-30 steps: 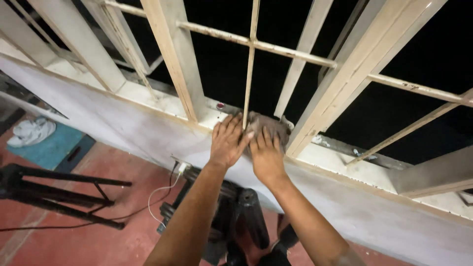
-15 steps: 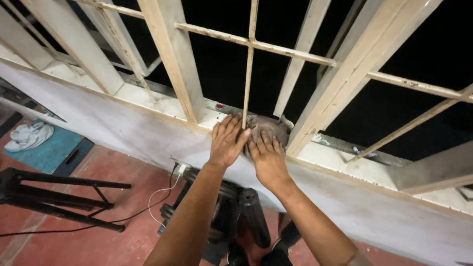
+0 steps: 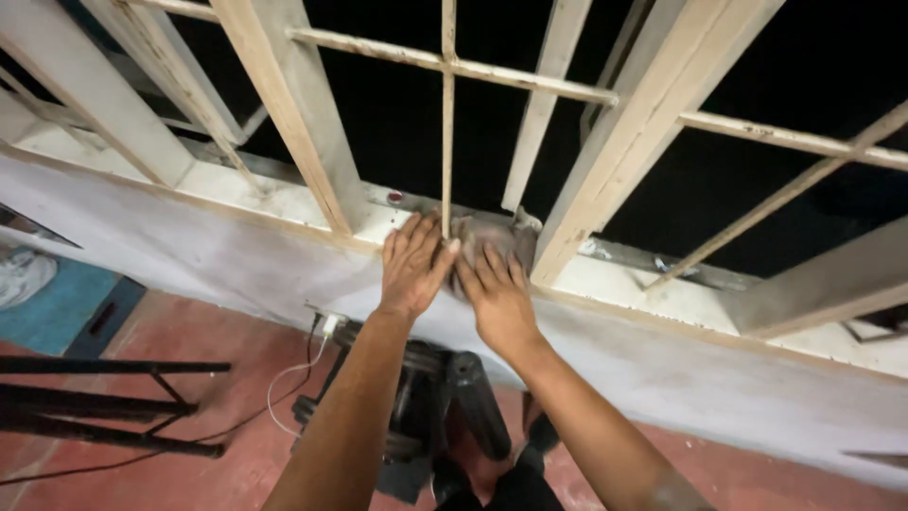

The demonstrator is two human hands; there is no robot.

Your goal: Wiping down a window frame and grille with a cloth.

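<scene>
Nearest to me, my two bare forearms reach up and away from my body, over a dark bundle of equipment and a white cable (image 3: pixel 288 374) on the red floor (image 3: pixel 227 331). My left hand (image 3: pixel 413 268) lies flat with its fingers spread slightly, palm down on the pale window sill (image 3: pixel 284 203). My right hand (image 3: pixel 497 296) lies just beside it, fingers close together, pressing down on a crumpled grey rag (image 3: pixel 492 237). Compared with a moment ago, both hands have shifted only slightly along the sill, and the rag sits under my right fingertips much as it did, so I judge that I am rubbing one patch of the ledge. The rag lies bunched at the foot of a slanting cream window post (image 3: pixel 643 123); its longer side runs along the sill, left to right, and one peaked corner points up toward the glass. Beyond it, thin cream bars (image 3: pixel 446 104) cross the frame, and past them the outside is black.
</scene>
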